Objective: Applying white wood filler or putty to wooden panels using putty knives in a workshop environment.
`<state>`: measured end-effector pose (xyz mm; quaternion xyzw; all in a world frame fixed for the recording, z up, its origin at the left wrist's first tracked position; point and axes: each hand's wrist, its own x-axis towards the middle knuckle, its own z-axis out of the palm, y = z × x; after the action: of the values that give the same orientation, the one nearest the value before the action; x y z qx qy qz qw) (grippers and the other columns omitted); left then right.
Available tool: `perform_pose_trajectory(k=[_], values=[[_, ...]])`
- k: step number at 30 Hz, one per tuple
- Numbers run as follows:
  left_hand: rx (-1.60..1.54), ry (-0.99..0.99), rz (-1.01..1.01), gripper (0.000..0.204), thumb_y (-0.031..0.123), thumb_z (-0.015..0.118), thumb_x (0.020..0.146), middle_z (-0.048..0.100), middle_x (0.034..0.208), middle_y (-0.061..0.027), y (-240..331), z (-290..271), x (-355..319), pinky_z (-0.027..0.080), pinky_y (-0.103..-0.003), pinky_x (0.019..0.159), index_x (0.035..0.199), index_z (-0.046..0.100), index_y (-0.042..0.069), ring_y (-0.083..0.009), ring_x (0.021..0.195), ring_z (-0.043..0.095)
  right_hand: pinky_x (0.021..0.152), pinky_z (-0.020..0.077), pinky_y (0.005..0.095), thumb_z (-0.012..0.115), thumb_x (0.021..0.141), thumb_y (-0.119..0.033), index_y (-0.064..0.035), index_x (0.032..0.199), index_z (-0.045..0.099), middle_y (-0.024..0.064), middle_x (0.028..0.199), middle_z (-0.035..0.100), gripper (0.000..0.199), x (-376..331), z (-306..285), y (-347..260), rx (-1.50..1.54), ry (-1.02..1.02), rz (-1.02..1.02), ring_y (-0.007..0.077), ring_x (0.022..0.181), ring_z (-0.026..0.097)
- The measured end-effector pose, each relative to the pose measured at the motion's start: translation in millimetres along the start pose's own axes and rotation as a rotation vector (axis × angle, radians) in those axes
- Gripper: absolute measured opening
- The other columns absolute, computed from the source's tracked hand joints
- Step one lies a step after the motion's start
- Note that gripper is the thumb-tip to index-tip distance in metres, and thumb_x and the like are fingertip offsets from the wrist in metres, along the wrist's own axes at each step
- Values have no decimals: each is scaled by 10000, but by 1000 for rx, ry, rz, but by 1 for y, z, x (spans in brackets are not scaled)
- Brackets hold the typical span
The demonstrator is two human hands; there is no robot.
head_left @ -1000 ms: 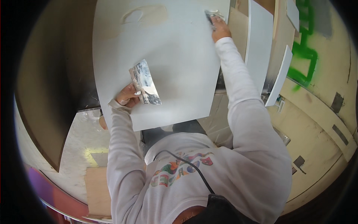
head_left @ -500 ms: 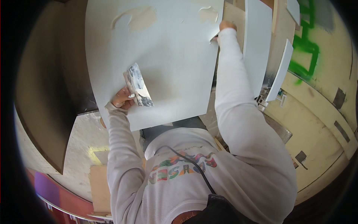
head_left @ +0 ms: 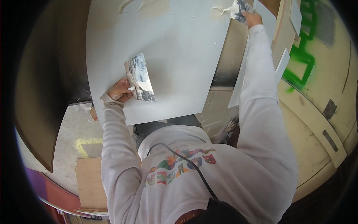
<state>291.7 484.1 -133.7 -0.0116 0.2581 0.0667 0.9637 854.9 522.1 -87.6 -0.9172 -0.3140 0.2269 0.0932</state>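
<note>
Before me lies a large white panel [head_left: 179,74] with beige filler smeared near its far edge, one patch [head_left: 151,7] left of the middle and another [head_left: 220,13] by the far right corner. My left hand [head_left: 121,90], closed, grips a wide putty knife [head_left: 142,76] over the panel's near left part; white paste and dark stains coat its blade. At the far right corner my right hand [head_left: 254,18] is closed round a second putty knife [head_left: 238,10], its blade at the panel's edge beside the filler. White filler marks my left fingers.
White boards [head_left: 238,87] and a wooden strip [head_left: 282,18] stand to the right of the panel. Beyond them is a yellowish surface [head_left: 317,112] with green spray paint [head_left: 306,61]. A brown board [head_left: 89,183] lies at lower left, below a pale stained surface [head_left: 74,127].
My right hand has moved right and farther away, and its knife blade now shows. The left hand has shifted slightly with its knife. The white panel sits differently in view.
</note>
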Motion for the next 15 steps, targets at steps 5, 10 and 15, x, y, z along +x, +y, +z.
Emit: perform_pose_trajectory(k=[5, 10, 15], values=[[21, -57, -31, 456, -33, 541, 717, 497, 1067, -121, 3, -1, 8, 402, -345, 858, 1135, 361, -13, -221, 982, 502, 784, 420, 315, 533, 695, -83, -113, 986, 586, 120, 949, 592, 298, -85, 30, -17, 98, 257, -134, 247, 874, 564], [24, -74, -56, 467, -31, 537, 728, 481, 1095, -117, 4, -4, 8, 386, -343, 879, 1152, 343, -3, -215, 1010, 485, 813, 422, 330, 442, 645, 20, -196, 1055, 554, 123, 1020, 553, 477, -104, 57, 21, -220, 256, -667, 264, 931, 530], [78, -67, -7, 453, -28, 533, 733, 495, 1066, -124, 3, 0, 1, 401, -354, 859, 1146, 348, 1, -225, 991, 501, 807, 421, 326, 420, 653, 18, -240, 1087, 527, 120, 1028, 546, 517, -73, 12, -8, -356, 73, -374, 268, 925, 524]])
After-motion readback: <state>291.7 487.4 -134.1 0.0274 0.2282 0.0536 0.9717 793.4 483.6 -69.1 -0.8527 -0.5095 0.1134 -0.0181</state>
